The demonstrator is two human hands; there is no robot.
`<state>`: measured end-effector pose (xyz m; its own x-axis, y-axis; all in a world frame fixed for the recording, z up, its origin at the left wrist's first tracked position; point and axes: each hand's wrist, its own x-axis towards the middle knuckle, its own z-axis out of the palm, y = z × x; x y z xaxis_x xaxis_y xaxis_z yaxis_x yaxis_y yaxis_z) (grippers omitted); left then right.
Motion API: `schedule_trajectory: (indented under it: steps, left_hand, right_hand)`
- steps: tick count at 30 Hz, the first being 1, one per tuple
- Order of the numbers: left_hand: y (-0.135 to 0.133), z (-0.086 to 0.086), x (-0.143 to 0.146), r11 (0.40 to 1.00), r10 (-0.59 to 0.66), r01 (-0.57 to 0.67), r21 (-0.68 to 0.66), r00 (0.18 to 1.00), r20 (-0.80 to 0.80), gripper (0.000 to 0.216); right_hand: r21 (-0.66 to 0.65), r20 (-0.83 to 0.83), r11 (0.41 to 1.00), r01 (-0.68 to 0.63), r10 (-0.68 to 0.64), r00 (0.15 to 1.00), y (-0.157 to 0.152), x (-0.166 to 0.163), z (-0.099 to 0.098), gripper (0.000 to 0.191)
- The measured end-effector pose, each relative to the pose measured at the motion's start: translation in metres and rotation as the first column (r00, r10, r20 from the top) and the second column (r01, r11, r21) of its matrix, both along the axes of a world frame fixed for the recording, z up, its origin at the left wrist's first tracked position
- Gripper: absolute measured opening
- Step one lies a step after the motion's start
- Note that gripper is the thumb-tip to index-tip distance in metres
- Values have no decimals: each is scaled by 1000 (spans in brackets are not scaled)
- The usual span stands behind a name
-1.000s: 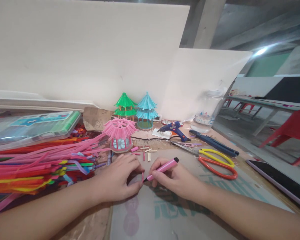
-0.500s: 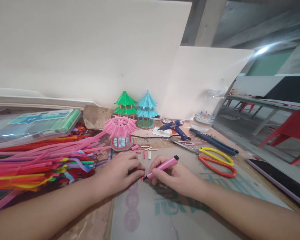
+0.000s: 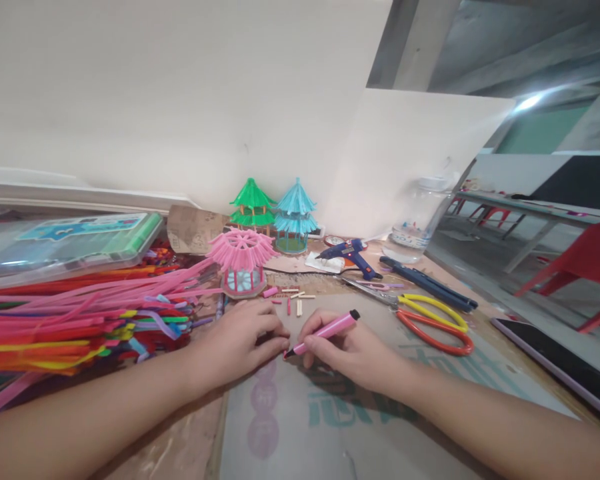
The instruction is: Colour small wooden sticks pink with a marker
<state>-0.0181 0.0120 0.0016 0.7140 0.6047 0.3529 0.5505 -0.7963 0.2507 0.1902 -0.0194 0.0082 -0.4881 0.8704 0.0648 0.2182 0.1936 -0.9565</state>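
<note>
My right hand [image 3: 347, 350] is closed around a pink marker [image 3: 333, 328], its black tip pointing down and left. The tip meets a short stick [image 3: 285, 355], partly coloured pink and mostly hidden, pinched in the fingertips of my left hand [image 3: 253, 337]. Both hands rest low over a grey printed board [image 3: 290, 433]. Just beyond them lie several short sticks [image 3: 299, 307], some pale and some pink, with the marker's pink cap [image 3: 270, 292] beside them. Behind these stands a small pink pavilion [image 3: 243, 257] with an open-topped fringed roof.
Green [image 3: 251, 203] and blue pavilions [image 3: 296, 217] stand at the back. Bundled pipe cleaners [image 3: 80, 320] and a plastic case [image 3: 70, 240] fill the left. On the right lie a glue gun [image 3: 350, 255], scissors [image 3: 433, 323], dark pliers-like tool [image 3: 430, 283], phone [image 3: 560, 367] and clear jar [image 3: 415, 220].
Both hands keep nearly the same place, the marker tip still at the short stick. The view has shifted very slightly.
</note>
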Motion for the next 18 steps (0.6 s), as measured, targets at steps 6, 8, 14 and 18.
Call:
schedule_trajectory:
  steps: [6, 8, 14, 18]
  left_hand:
    - [1, -2, -1, 1000, -3, 3, -5, 1000, 3, 15]
    - [1, -3, -1, 1000, 2, -2, -8, 1000, 1, 15]
    - [2, -4, -1, 1000, 4, -4, -8, 1000, 1, 16]
    - [2, -4, -1, 1000, 11, -11, -20, 1000, -14, 18]
  right_hand:
    - [-4, 1, 1000, 3, -3, 1000, 0, 1, -1, 16]
    - [-4, 1, 1000, -1, 1, 1000, 0, 1, -1, 16]
    - [16, 6, 1000, -4, 4, 1000, 1, 1, -1, 16]
    - [23, 8, 1000, -2, 2, 1000, 1, 2, -2, 18]
